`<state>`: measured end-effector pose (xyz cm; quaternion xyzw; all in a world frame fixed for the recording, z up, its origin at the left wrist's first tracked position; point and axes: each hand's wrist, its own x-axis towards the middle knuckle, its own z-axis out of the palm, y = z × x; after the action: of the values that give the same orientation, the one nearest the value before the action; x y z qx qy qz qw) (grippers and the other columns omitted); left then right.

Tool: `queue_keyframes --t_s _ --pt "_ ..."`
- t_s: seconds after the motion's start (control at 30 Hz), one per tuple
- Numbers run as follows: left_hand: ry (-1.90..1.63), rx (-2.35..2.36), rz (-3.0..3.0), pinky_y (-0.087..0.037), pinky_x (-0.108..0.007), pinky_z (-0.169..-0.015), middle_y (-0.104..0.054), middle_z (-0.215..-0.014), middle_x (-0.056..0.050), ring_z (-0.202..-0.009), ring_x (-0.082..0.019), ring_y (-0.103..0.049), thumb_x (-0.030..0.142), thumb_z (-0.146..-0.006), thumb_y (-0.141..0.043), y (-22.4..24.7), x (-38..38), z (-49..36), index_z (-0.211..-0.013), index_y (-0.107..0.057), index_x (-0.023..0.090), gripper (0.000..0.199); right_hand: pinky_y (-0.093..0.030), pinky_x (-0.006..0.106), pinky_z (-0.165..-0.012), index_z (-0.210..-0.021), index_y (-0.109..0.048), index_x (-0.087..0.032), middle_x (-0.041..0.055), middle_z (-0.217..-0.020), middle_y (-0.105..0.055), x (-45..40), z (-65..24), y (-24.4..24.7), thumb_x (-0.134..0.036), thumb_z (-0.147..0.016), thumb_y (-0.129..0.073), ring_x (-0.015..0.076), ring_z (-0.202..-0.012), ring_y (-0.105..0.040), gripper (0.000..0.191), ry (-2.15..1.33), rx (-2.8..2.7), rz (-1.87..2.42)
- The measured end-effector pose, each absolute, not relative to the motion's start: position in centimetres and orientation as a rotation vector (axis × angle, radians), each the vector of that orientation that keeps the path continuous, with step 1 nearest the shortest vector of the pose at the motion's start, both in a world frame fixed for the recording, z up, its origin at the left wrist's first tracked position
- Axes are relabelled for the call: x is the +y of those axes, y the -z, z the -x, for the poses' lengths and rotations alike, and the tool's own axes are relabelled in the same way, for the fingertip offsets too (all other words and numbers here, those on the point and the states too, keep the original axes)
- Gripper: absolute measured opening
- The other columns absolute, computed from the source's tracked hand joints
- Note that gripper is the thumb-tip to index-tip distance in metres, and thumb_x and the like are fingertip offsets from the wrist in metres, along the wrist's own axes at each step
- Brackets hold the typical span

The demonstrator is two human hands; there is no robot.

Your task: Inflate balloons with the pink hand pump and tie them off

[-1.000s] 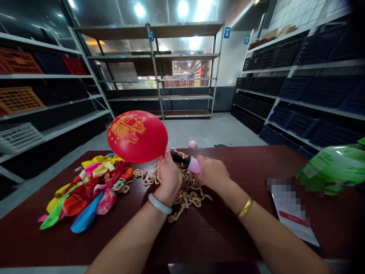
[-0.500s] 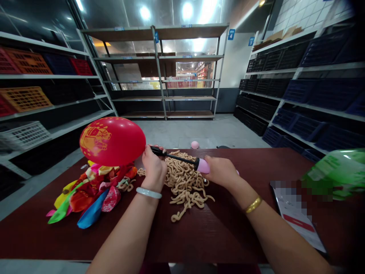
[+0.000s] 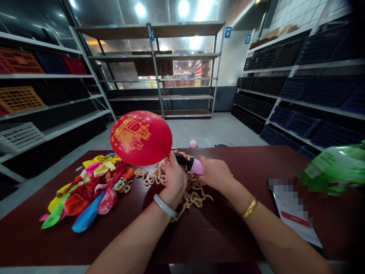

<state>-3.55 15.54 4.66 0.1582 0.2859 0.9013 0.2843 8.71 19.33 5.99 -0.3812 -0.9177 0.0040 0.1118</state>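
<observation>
A red balloon (image 3: pixel 154 131) with a yellow printed figure, inflated, is at the left end of a hand balloon pump (image 3: pixel 197 166) with a black front and pink body. My left hand (image 3: pixel 176 175) is closed around the balloon's neck and the pump's black end. My right hand (image 3: pixel 215 171) grips the pink part, close to the left hand. Beneath my hands lies a heap of tan, long twisted balloons or cords (image 3: pixel 194 198); which, I cannot tell. Many limp coloured balloons (image 3: pixel 94 182) are piled on the left of the table.
The dark red table (image 3: pixel 236 228) bears a phone-like flat device (image 3: pixel 296 219), partly blurred out, and a green plastic bag (image 3: pixel 333 167) on the right. A small pink ball-like thing (image 3: pixel 193 144) shows beyond the far edge. Shelves with crates (image 3: pixel 23 99) stand around.
My left hand has moved right, bringing the red balloon along. The pump has shortened: its long black rod no longer shows between my hands. My right hand has shifted slightly left.
</observation>
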Motion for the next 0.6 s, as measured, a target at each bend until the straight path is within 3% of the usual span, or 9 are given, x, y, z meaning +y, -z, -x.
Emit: queue_keyframes --t_s 0.2,0.4,0.6 --pt "-2.509 0.775 -0.362 -0.047 -0.027 -0.063 -0.055 -0.067 0.003 -0.057 -0.011 -0.056 0.026 -0.083 -0.06 -5.6 15.6 8.3 -0.081 -0.045 0.019 0.017 -0.034 0.029 -0.059 -0.101 -0.053 -0.024 0.0053 -0.087 -0.07 20.5 -8.7 -5.2 -0.05 -0.081 -0.055 0.0235 -0.077 -0.066 0.033 -0.064 -2.704 1.087" --pt "-2.586 0.825 -0.179 -0.041 -0.024 -0.052 -0.05 -0.06 0.004 -0.051 -0.011 -0.052 0.018 -0.087 -0.047 -7.1 14.8 13.9 -0.079 -0.043 0.02 0.009 -0.031 0.029 -0.056 -0.096 -0.055 -0.024 0.0039 -0.085 -0.07 21.8 -9.5 -5.3 -0.053 -0.08 -0.055 0.0236 -0.078 -0.066 0.033 -0.042 -2.764 1.091" --pt "-2.594 0.78 -0.253 -0.041 -0.025 -0.053 -0.051 -0.064 0.004 -0.052 -0.011 -0.053 0.021 -0.088 -0.05 -6.4 15.3 12.0 -0.081 -0.043 0.02 0.01 -0.032 0.029 -0.057 -0.095 -0.055 -0.023 0.0052 -0.086 -0.07 21.7 -9.8 -5.4 -0.052 -0.078 -0.058 0.0236 -0.076 -0.066 0.034 0.05 -2.776 1.1"
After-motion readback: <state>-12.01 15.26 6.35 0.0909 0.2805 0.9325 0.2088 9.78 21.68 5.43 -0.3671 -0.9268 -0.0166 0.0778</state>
